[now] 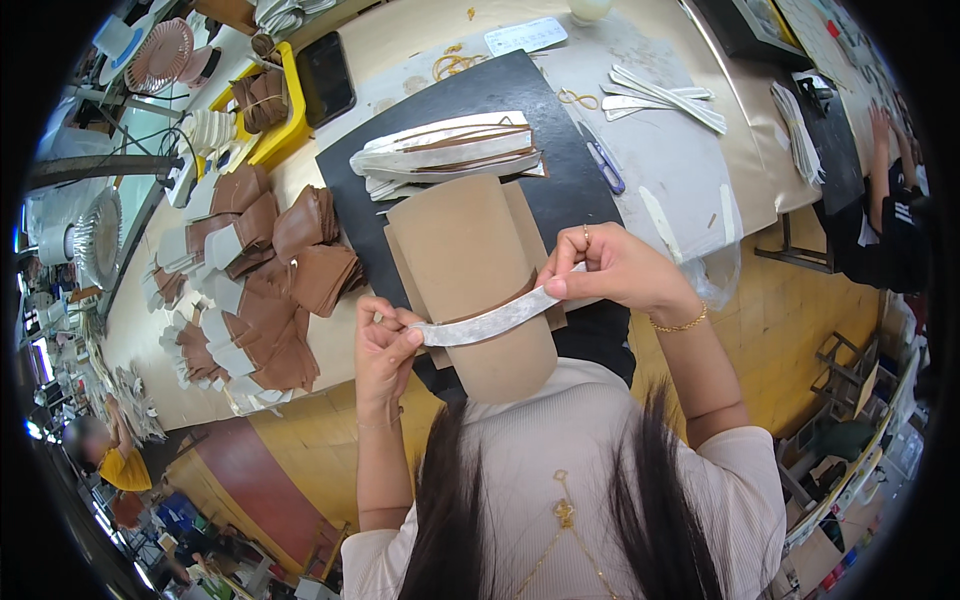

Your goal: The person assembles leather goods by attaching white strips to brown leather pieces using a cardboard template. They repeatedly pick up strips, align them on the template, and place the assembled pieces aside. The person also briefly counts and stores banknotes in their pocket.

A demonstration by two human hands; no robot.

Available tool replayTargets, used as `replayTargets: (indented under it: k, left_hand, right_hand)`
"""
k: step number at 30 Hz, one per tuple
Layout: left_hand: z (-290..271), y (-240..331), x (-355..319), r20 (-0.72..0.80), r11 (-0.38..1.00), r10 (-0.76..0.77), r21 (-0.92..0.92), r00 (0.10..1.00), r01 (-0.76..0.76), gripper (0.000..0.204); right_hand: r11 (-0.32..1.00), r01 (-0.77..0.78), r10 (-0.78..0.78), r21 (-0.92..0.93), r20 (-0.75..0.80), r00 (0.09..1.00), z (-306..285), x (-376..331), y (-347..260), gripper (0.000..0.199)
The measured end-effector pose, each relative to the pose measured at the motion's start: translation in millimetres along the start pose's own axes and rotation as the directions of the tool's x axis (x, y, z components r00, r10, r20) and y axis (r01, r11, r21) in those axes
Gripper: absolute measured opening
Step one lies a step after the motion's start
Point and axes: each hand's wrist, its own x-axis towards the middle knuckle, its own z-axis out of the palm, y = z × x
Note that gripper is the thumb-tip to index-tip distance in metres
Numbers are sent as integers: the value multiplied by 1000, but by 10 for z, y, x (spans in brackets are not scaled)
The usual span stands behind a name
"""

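Head view is looking down on a long pale surface (690, 190) that is running away from the person, wide enough to be carrying several batches at once. A black mat (560, 180) is lying on it directly ahead, giving a dark backing against which light pieces stand out. To the person's left, brown leather pieces (290, 290) are sitting in overlapping stacks, fanned so that each one can be lifted singly. At the far end of the mat a pile of white strips (450, 148) is waiting within reach, and loose strips (660, 95) are lying further right near blue-handled scissors (603, 165).

Close to the body, tan curved panels (470, 280) are resting half over the edge of the surface, bowed upward so that the top is facing the person. A pale strip (490, 322) is stretching across the panels, held taut from both ends, seemingly to keep it flat and straight against the curve. The left hand (385, 350) is pinching its left end between closed fingers, and the right hand (610, 270) is gripping the other end the same way, raised slightly higher, so the strip is slanting upward to the right.
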Motion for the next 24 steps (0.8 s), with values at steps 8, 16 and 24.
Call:
replayTargets:
  k: [8, 16, 24]
  left_hand:
    - [31, 8, 5, -34, 1000, -8, 26, 999, 9, 39]
    - [98, 20, -3, -66, 998, -15, 58, 998, 19, 37]
    - [59, 30, 2, -18, 997, -24, 76, 1000, 25, 37]
  right_hand:
    - [999, 0, -1, -47, -39, 999, -12, 74, 205, 18]
    - [987, 22, -10, 157, -78, 997, 34, 96, 448, 23]
    - [966, -18, 26, 257, -28, 999, -25, 104, 531, 22]
